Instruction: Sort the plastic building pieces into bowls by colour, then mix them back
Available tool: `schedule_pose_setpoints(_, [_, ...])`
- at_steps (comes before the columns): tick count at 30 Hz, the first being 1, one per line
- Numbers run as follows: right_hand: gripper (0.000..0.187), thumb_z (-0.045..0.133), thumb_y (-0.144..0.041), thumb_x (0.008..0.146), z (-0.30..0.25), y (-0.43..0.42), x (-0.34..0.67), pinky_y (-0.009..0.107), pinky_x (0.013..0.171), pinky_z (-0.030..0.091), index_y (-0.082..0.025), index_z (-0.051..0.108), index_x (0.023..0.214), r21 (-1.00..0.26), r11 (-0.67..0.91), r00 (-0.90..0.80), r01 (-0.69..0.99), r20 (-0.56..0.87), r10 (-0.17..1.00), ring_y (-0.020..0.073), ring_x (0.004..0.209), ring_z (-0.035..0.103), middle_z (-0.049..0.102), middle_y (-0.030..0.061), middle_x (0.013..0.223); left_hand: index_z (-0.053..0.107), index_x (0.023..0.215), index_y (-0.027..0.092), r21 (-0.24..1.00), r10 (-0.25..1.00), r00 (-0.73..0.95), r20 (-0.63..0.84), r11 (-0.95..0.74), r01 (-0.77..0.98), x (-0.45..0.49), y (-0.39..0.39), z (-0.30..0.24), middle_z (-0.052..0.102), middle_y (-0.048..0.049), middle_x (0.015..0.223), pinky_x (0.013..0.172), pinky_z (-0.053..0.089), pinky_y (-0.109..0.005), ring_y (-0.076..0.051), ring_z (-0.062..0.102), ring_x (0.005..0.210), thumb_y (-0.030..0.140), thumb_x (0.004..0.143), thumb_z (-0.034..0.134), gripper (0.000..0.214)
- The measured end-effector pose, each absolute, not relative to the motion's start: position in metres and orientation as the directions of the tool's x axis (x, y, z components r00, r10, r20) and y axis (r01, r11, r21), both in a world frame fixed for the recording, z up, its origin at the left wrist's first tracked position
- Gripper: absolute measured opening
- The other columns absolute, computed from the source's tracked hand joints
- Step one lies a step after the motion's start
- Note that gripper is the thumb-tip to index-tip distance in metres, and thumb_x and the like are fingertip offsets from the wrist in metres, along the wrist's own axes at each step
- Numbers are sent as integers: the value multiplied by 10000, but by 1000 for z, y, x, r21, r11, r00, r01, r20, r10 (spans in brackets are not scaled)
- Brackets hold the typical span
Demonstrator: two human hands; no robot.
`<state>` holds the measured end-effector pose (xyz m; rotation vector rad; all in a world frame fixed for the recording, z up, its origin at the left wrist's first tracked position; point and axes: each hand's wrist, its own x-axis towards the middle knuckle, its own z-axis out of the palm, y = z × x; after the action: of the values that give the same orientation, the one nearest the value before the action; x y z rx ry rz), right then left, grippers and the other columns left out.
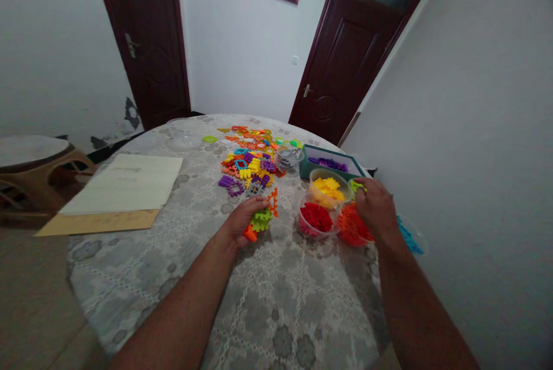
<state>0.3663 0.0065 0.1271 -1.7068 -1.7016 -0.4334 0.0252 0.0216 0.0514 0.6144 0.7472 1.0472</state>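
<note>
My left hand (247,215) is closed around several plastic building pieces: a lime green piece (261,219) and orange pieces (273,202) stick out past the fingers. My right hand (375,200) pinches a lime green piece (356,185) above the tubs on the right. Below it is a clear tub of orange-red pieces (352,225), partly hidden by the hand. Beside that stand a tub of red pieces (316,217) and a tub of yellow pieces (328,189). Blue pieces (409,236) lie in another tub, partly behind my right wrist.
A loose pile of mixed pieces (248,167) lies mid-table, with orange pieces (250,140) behind it. A green box (306,169) holds purple pieces. A tub of grey pieces (289,158) stands beside it. Paper sheets (125,182) lie at the left, near a stool (43,168).
</note>
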Motion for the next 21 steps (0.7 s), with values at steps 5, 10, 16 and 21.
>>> schedule_pose_setpoints(5, [427, 514, -137, 969, 110, -30, 258, 507, 1148, 513, -252, 701, 1336, -373, 531, -264, 761, 570, 778, 264, 1278, 668, 726, 109, 1355, 668, 947, 186, 776, 911, 350, -218, 379, -504, 24, 20, 52, 656, 3, 739, 450, 500, -216, -126, 611, 519, 250, 754, 884, 296])
schedule_pose_setpoints(10, [481, 509, -71, 960, 83, -42, 205, 481, 1081, 565, -252, 694, 1366, -436, 599, -366, 672, 508, 780, 256, 1241, 679, 736, 120, 1310, 695, 952, 180, 772, 898, 391, -200, 390, -502, 25, 18, 52, 684, -9, 780, 533, 541, -219, -133, 657, 607, 242, 735, 910, 312])
schedule_pose_setpoints(16, [345, 525, -139, 999, 94, -26, 230, 470, 1059, 560, -223, 746, 1251, -408, 577, -327, 707, 536, 779, 255, 1145, 709, 776, 110, 1203, 748, 943, 153, 750, 899, 367, -238, 410, -519, 27, 17, 52, 701, -27, 830, 503, 527, -214, -126, 661, 603, 269, 776, 894, 250])
schedule_pose_setpoints(21, [350, 491, -174, 972, 112, 20, 293, 522, 1103, 506, -157, 768, 1186, -216, 362, -146, 907, 645, 750, 316, 1155, 691, 769, 182, 1200, 771, 1012, 158, 653, 862, 359, -357, 505, -565, 24, 22, 53, 738, -63, 879, 429, 514, -235, -146, 678, 577, 405, 917, 783, 264])
